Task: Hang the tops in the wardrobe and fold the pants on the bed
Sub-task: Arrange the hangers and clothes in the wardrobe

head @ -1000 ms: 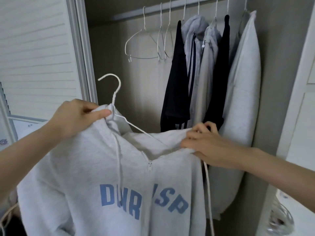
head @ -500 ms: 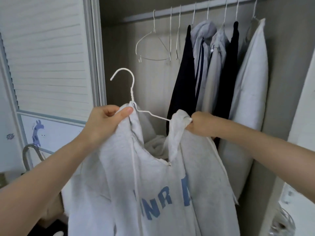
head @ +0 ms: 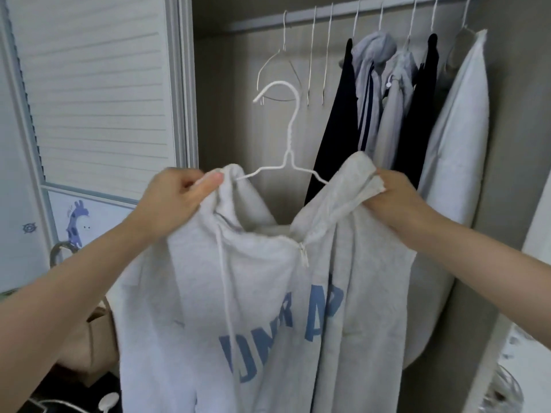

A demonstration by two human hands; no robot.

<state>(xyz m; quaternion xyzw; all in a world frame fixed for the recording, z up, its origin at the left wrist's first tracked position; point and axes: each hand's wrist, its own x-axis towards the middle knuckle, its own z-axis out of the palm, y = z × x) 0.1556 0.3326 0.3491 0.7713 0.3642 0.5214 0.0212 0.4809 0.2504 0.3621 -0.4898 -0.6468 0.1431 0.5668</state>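
A light grey zip hoodie (head: 268,293) with blue letters hangs on a white wire hanger (head: 290,138) in front of the open wardrobe. My left hand (head: 176,201) grips the hoodie's left shoulder at the collar. Its right shoulder is gripped by my right hand (head: 393,201). The hanger's hook points left and stands free below the wardrobe rail (head: 343,16). The zip is open at the neck.
Several tops (head: 387,108) hang at the rail's right: dark, grey and a white padded one (head: 456,138). Empty wire hangers (head: 286,64) hang to their left. A louvred door (head: 89,84) stands at left. A brown bag (head: 89,338) sits low left.
Both hands have lifted the hoodie and spread its shoulders apart on the hanger. The hanger now stands upright and higher, nearer the rail.
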